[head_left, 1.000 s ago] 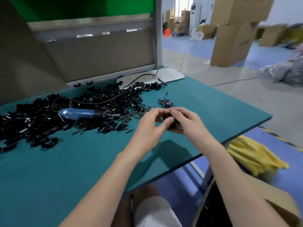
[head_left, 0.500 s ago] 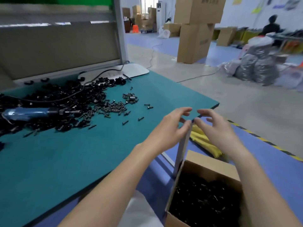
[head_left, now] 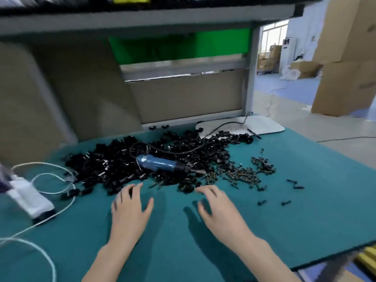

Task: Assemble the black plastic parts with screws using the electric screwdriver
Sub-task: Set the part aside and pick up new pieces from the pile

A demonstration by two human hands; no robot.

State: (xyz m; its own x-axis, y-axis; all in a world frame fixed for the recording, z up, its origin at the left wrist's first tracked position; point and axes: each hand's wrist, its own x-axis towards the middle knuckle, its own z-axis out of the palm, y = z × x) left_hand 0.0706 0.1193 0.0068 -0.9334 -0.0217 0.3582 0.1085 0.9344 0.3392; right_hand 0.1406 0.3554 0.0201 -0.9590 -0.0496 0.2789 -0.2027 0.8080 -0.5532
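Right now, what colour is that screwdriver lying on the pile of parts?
Blue body with a black front end, seen in the head view: electric screwdriver.

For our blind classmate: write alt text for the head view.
Empty left hand and right hand reach across a teal table mat toward a pile of small black plastic parts; a blue electric screwdriver lies on it, dark screws beside.

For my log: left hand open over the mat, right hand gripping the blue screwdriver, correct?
No. In the head view the right hand is open and empty; the blue screwdriver lies on the black parts. The left hand is open over the mat.
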